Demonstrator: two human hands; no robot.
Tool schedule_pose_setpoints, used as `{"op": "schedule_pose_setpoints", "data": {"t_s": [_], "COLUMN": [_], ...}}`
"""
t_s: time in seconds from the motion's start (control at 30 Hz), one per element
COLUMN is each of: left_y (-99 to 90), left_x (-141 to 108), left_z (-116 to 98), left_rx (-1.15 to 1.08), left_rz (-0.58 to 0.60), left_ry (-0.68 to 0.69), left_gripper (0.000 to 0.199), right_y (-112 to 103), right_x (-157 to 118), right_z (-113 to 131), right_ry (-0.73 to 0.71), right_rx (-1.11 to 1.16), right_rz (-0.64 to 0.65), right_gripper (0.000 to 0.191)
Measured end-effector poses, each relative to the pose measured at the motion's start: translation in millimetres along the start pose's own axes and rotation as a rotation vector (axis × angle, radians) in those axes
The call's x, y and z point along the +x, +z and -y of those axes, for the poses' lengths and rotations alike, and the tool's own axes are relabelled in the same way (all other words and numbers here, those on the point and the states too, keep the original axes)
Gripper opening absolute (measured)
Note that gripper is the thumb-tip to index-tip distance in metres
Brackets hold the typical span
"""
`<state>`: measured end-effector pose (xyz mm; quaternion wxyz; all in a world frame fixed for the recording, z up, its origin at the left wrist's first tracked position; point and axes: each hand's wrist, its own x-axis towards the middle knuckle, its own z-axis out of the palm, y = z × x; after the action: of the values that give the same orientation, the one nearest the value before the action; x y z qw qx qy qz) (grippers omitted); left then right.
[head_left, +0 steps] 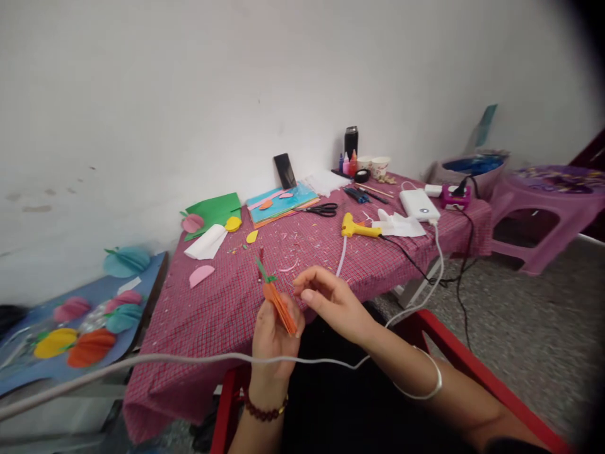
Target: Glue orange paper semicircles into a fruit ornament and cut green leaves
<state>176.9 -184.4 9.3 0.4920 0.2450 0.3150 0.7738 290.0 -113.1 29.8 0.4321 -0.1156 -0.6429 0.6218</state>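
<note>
My left hand (271, 343) holds an orange folded paper fruit (282, 310) between thumb and fingers, its layered edges fanned toward me. A green paper leaf (263, 270) sticks up from its top end. Just right of the fruit is my right hand (339, 308), fingers bent and apart, with nothing visible in it. On the tablecloth beyond lie a pink paper half-circle (201, 275), a yellow paper piece (252, 236) and black-handled scissors (324, 209). A yellow glue gun (362, 228) with a white glue stick rests beyond my right hand.
A white cable (227, 357) crosses in front of me, running to a white power bank (420, 206). Coloured paper sheets (269, 214), a phone (284, 171), paint bottles (350, 164) and cups (380, 166) stand at the back. Finished paper fruits (92, 347) lie on a blue surface, left.
</note>
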Motion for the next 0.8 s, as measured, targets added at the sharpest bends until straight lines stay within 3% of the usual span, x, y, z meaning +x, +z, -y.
{"op": "schedule_pose_setpoints", "data": {"t_s": [0.1,0.27,0.4,0.53,0.67,0.8], "left_y": [2.6,3.3,-0.4,-5.0,-6.0,-8.7], "left_x": [1,-2,-8,-7,-4,-5], "left_z": [-1,9,25,27,12,4], "left_rx": [-0.021,0.057,0.095,0.157,0.035,-0.010], "left_rz": [-0.008,-0.011,-0.004,-0.062,0.051,0.192], "left_ry": [-0.050,-0.091,-0.179,-0.163,-0.258,-0.220], "left_gripper": [0.022,0.031,0.034,0.033,0.043,0.049], "right_y": [4,5,6,3,-5,-12], "right_x": [-2,-3,-5,-7,-6,-6], "right_z": [-9,-18,-22,-25,-22,-16], "right_ry": [-0.104,-0.169,0.026,0.262,0.231,0.191], "right_rx": [-0.178,-0.287,-0.116,0.165,0.266,0.252], "right_rz": [-0.021,0.020,0.061,0.062,0.092,0.141], "right_gripper": [0.012,0.024,0.026,0.030,0.031,0.030]}}
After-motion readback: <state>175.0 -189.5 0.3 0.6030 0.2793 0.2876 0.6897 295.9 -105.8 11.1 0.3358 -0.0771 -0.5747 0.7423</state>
